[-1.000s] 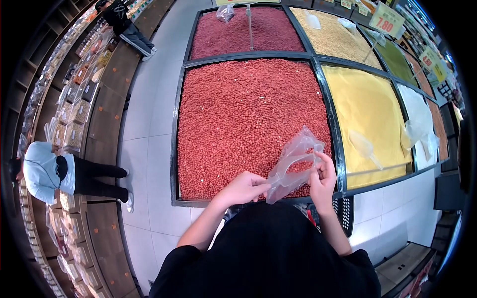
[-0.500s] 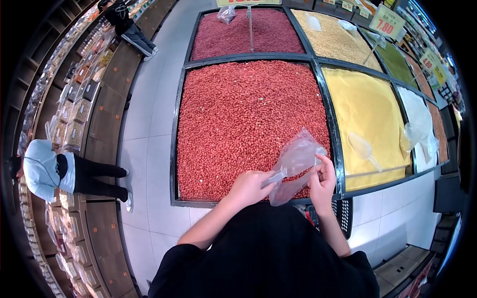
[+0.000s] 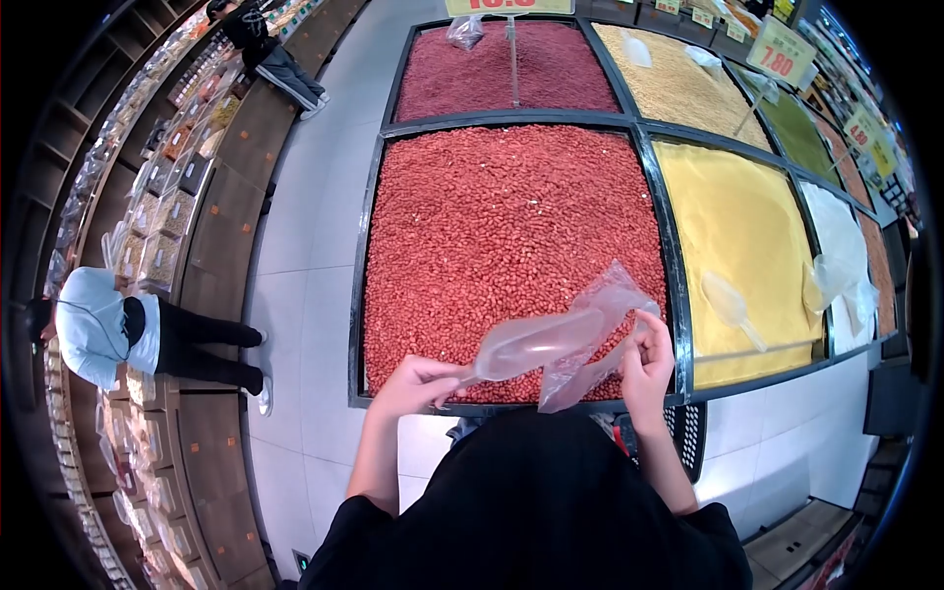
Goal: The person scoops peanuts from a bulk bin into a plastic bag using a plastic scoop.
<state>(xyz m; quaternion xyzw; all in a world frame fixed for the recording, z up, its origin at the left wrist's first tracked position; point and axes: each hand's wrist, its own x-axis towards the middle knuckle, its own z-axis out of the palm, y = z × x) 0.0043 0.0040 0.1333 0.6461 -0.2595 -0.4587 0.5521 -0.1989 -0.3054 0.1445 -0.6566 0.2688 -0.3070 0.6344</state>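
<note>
My left hand (image 3: 418, 384) grips the handle of a clear plastic scoop (image 3: 539, 344) at the near edge of a bin of red peanuts (image 3: 501, 216). The scoop lies over the peanuts, its front end beside the clear plastic bag (image 3: 590, 349). Whether any of the scoop's tip is inside the bag cannot be told. Fingers of my right hand (image 3: 646, 359) pinch the bag's edge at the bin's near right corner. No peanuts can be made out in the scoop or bag.
Right of the peanuts is a yellow grain bin (image 3: 737, 236) with another scoop (image 3: 733, 307) on it. A dark red bean bin (image 3: 560, 69) lies behind. Two people stand at the left shelves, one in a light shirt (image 3: 98, 324), one in black (image 3: 246, 34).
My left hand has moved left and drawn the scoop back from the bag. My right hand still holds the bag. The whole view has shifted slightly.
</note>
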